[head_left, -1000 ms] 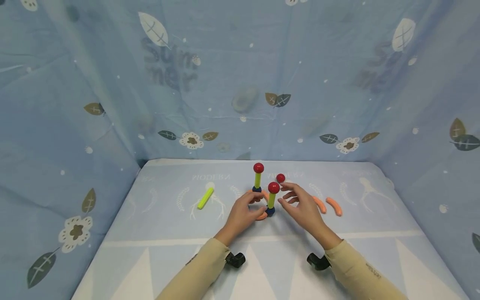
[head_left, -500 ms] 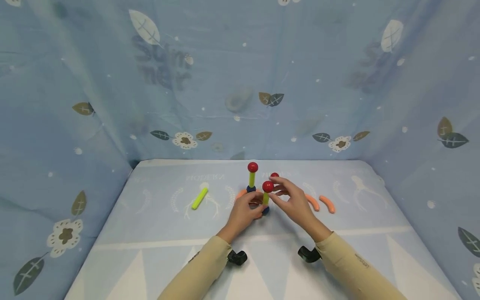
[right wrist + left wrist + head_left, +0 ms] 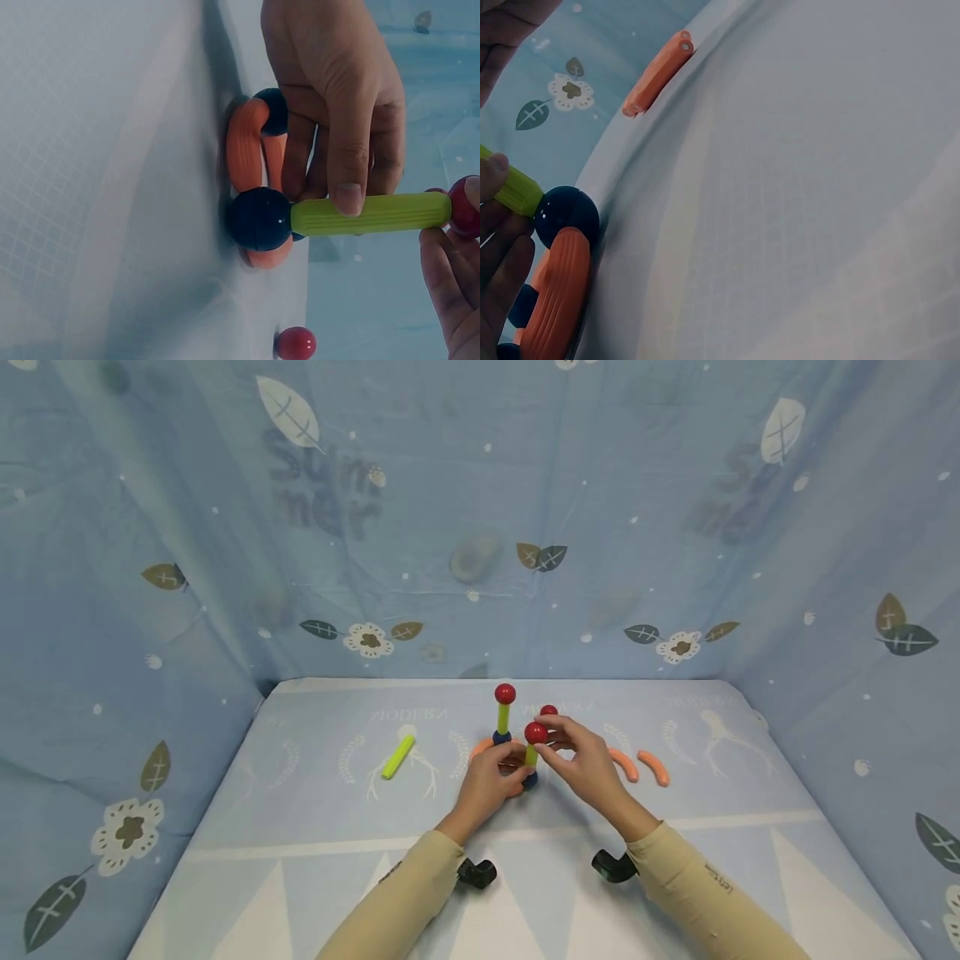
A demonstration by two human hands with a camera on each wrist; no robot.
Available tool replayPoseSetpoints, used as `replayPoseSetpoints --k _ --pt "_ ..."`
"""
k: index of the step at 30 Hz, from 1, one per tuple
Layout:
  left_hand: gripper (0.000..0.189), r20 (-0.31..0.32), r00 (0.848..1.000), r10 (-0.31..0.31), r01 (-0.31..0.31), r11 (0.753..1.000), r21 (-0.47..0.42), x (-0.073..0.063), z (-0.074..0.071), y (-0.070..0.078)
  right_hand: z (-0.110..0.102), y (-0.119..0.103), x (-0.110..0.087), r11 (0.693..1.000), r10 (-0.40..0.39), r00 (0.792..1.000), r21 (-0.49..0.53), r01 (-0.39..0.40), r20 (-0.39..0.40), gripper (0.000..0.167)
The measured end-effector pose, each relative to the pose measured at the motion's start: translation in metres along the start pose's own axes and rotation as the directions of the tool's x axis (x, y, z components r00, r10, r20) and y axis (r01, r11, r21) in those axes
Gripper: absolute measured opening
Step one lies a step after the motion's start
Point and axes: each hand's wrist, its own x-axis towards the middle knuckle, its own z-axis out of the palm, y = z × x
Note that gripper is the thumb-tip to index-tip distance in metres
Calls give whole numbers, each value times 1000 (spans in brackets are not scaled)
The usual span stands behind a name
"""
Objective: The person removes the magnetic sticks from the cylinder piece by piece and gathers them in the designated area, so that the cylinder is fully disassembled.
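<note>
A yellow-green rod (image 3: 375, 214) stands upright on a dark blue ball (image 3: 259, 217), with a red ball (image 3: 536, 732) on its top end. My left hand (image 3: 487, 783) pinches the rod low down, its thumb across the near side. Up at the top, my right hand (image 3: 588, 768) holds the red ball between thumb and fingers. Orange curved sticks (image 3: 244, 146) join the blue balls into a ring at the base, partly hidden behind my left hand. Just behind, a second yellow-green rod (image 3: 503, 719) rises from the ring, topped by another red ball (image 3: 505, 693).
A loose red ball (image 3: 549, 710) lies behind my right hand. To the right are two orange curved sticks, one (image 3: 624, 764) close to my hand and one (image 3: 654, 768) farther out. A loose yellow-green stick (image 3: 398, 757) lies on the left of the cloth-covered table (image 3: 315, 810).
My right hand has come in to the red ball and taken hold of it. My left thumb has moved across onto the rod. The head view has shifted slightly; little differs over the last half second.
</note>
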Motion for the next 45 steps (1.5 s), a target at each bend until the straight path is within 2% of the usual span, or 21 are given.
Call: replayPoseSetpoints --k 12,15,19,25,32,38,41,45 --pt "20 1 1000 -11 11 1000 -11 0 1 -2 -1 0 0 1000 17 999 23 -16 -36 41" --pt "20 -2 1000 -16 16 1000 -8 -1 1 -2 -3 3 1 999 12 998 43 -9 -54 41" --pt "22 -7 1000 -31 31 1000 -4 -1 1 -3 -5 11 4 1000 17 997 20 -15 -76 41" --pt "23 -5 999 -46 46 999 2 0 0 -3 -10 32 7 990 123 988 -53 -128 -94 40" --pt "23 -10 999 -34 34 999 7 -1 0 -3 -17 57 15 937 327 943 -110 -331 -53 41" --pt "23 -2 999 -45 45 999 4 -1 0 -3 -21 74 27 898 400 916 -191 -397 -26 38" --pt "24 2 999 -52 52 999 14 -1 0 -2 -22 82 34 869 444 896 -236 -435 -17 39" --pt "24 3 999 -47 47 999 18 -1 0 0 -23 91 43 847 468 884 -283 -451 -8 40"
